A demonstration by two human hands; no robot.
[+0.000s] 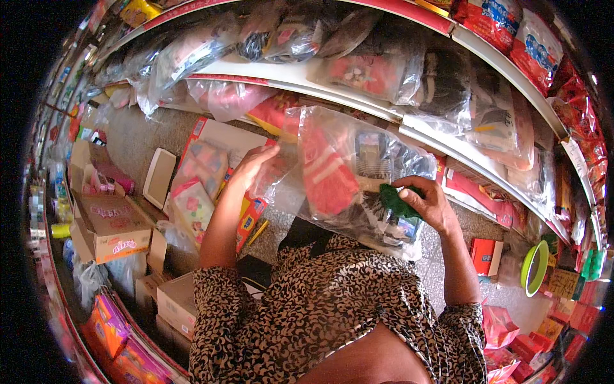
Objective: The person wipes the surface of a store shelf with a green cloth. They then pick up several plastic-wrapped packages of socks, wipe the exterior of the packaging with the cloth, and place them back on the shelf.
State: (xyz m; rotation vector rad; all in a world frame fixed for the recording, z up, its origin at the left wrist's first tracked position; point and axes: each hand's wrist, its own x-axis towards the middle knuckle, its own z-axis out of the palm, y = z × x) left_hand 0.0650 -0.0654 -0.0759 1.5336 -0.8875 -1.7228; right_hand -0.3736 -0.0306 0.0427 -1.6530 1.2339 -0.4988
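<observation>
A large clear plastic bag [331, 173] lies across my lap, with a red and pale striped knitted item [328, 175] and dark packaged items inside it. My right hand [424, 199] grips a dark green cloth [400, 201] against the right part of the bag. At the bag's left side is my left hand [256, 161], its fingers pointing up and to the right; whether they pinch the plastic is not plain.
Shelves [288, 77] with bagged goods curve across the front. To the left stand an open cardboard box [117, 221], flat packages [192, 206] and a small carton [177, 297]. A green basin [535, 269] and red packages [499, 326] are at the right.
</observation>
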